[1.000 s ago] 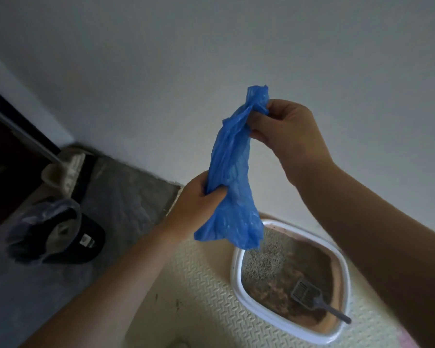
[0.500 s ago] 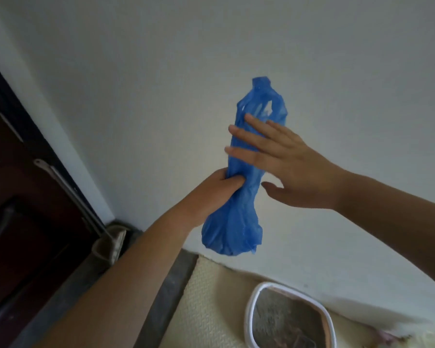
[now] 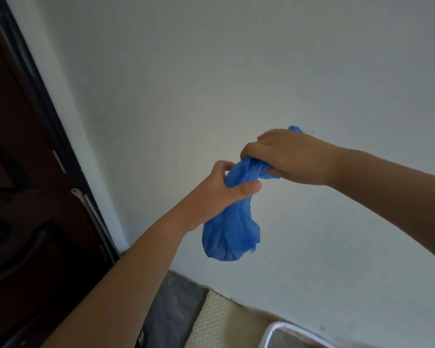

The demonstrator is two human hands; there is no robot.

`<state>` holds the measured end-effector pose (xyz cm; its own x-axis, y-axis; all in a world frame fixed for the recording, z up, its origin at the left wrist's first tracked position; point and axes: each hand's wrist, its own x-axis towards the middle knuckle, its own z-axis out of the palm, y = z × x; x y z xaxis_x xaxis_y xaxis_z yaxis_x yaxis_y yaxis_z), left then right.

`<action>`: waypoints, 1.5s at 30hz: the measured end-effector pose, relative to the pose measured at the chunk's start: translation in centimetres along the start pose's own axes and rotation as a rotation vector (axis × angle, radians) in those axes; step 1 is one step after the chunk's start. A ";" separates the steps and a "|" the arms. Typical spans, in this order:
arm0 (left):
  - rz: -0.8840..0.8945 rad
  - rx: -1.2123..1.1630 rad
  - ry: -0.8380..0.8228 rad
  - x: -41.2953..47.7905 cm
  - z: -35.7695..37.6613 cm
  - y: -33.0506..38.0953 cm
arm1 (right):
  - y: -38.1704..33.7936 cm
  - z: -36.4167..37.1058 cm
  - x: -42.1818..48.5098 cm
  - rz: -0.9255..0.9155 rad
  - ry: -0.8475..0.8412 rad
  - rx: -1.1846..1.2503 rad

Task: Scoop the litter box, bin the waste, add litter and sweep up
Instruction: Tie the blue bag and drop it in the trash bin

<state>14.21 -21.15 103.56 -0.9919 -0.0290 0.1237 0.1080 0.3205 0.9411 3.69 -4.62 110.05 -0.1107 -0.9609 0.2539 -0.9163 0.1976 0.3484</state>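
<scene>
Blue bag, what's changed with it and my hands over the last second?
The right hand let go of the blue bag at its top, opened, and now grips it again, the top bent sideways. The left hand stayed clamped round the bag's middle, its bulging bottom hanging. The view tilted up; only the rim of the litter box shows.

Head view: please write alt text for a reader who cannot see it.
Two hands hold a blue plastic bag before a white wall; the left hand grips its neck, the right hand its top. A dark door stands at left.
</scene>
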 end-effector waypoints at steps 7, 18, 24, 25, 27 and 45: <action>0.386 0.333 0.349 -1.2 2.0 0.7 | -0.1 -3.1 -0.6 0.256 -0.232 0.426; 0.173 -0.004 0.451 0.5 5.8 2.6 | 1.3 -3.1 -7.4 -0.038 0.282 0.145; 0.063 -0.327 0.216 1.3 8.8 4.1 | 2.2 2.9 -9.9 -0.046 0.457 -0.422; 0.045 -0.308 0.179 1.4 9.2 4.1 | 2.6 3.2 -9.8 -0.017 0.470 -0.445; 0.017 -0.257 0.127 1.6 9.9 4.0 | 3.4 3.3 -9.2 -0.006 0.488 -0.443; 0.236 0.385 0.611 2.9 9.9 -1.2 | 4.1 2.8 -6.5 0.209 -0.129 0.363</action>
<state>10.53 -12.24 99.65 -0.7194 -0.4022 0.5664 0.1710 0.6877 0.7056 -0.45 1.92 107.28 -0.3342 -0.9284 0.1627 -0.9424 0.3315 -0.0444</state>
